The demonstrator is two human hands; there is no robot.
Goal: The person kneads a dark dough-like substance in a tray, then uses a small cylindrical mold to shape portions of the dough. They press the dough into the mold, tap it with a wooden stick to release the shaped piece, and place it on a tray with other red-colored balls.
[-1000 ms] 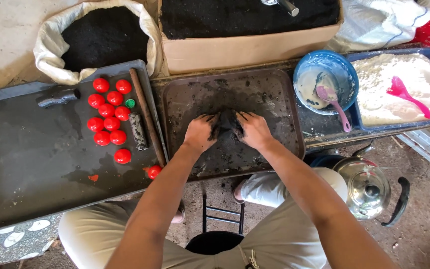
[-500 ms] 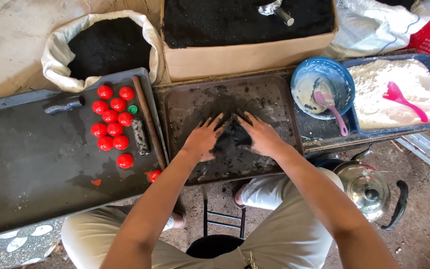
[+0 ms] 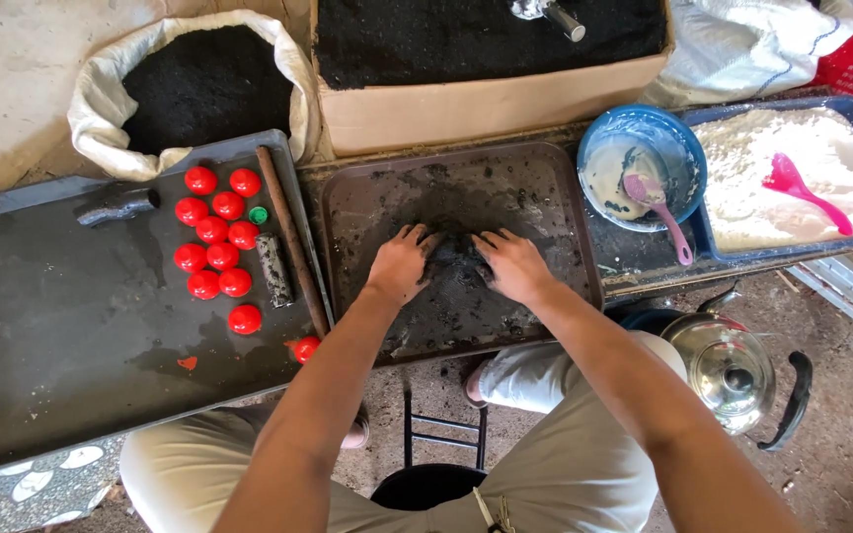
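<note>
We judged the step in hand to be kneading: a dark, damp lump [image 3: 456, 259] sat on the brown tray [image 3: 545, 188], pressed between our two hands. Our left hand [image 3: 402, 265] lay palm down, fingers [image 3: 413, 237] spread apart, tips touching the lump's left side. Our right hand [image 3: 513, 265] mirrored it, fingers splayed and slightly curled against the right side; neither hand closed round anything. Both forearms reached forward and converged, wrists low, elbows out. The next move, we reckoned, called for drawing the fingertips inward to gather the loose crumbs scattered just beyond them. Red balls [image 3: 217, 242] lay well left of the left fingers, on the grey board [image 3: 71, 326].
</note>
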